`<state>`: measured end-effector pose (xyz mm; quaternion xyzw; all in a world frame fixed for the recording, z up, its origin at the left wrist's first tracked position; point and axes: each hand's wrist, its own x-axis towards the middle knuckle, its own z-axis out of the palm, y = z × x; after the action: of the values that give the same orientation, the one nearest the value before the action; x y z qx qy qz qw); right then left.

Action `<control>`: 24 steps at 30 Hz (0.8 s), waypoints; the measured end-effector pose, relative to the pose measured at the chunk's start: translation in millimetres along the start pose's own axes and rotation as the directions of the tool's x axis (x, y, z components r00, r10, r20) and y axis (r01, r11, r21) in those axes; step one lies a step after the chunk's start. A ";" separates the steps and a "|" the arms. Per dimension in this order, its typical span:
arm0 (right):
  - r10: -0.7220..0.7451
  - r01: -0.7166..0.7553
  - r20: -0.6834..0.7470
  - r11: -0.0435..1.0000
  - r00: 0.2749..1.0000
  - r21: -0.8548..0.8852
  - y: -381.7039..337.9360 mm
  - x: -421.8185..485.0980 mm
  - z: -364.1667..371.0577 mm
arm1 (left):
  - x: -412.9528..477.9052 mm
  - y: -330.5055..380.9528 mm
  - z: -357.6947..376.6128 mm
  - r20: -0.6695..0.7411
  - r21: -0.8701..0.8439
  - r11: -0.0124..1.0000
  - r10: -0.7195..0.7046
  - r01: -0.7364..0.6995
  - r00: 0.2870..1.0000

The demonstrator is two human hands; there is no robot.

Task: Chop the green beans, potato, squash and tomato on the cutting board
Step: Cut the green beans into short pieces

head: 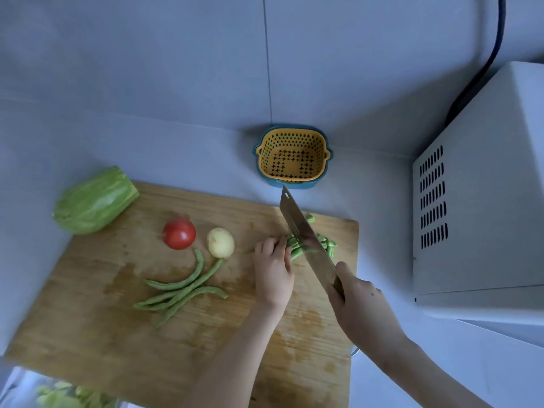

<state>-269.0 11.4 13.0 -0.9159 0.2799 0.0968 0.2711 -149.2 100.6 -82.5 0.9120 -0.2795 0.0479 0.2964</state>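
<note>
While the right hand (pixel 357 301) grips the cleaver (pixel 306 237) across the bean bunch (pixel 295 250), pinned under the left hand (pixel 272 267)'s curled fingers near the cutting board (pixel 117 334)'s far right corner, cut pieces (pixel 329 244), perhaps few, lie beyond the blade. The whole green beans (pixel 182 290), potato (pixel 220 242), tomato (pixel 179 233) and squash (pixel 94 201) are not yet chopped.

Single head cam, wide-angle, faces fwd + steeply down at desk (pixel 182 148). Close range: cutting board (pixel 103 319) fills lower frame, left hand (pixel 273 275), right hand (pixel 363 301) near centre, wall (pixel 147 39) up top.

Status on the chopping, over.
Right hand grips cleaver, blade in bean bundle. Left hand holds it. Loose beans, tomato, potato, squash waiting. No obstruction.
</note>
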 end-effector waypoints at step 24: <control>-0.057 0.059 0.046 0.998 0.997 -0.035 -10.4 5.7 -2.4 | -9.5 -12.8 -7.5 -0.004 -0.034 0.997 -0.062 0.062 0.998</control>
<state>-258.3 14.6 17.7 -0.9260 0.2453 0.1145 0.2631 -149.7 118.0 -85.4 0.9150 -0.2510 0.0360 0.3137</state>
